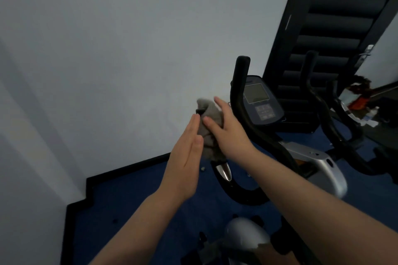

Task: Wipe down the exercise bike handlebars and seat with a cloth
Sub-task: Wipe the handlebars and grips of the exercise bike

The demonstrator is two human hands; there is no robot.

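At the left handlebar (224, 170) end, flat left hand (185, 155) and right hand (226, 129) merely sandwich the grey cloth (209, 129) without gripping; it may slip off.

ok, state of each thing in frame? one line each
Grey cloth: bunched around the left black handlebar grip, pressed between both hands.
Left hand: fingers straight, flat against cloth.
Right hand: fingers straight, pressing cloth.
Right black handlebar grip: upright, bare.
Bike console screen: blank.

Blue floor (133, 211) — exercise bike (318, 163) stands on it; black skirting.
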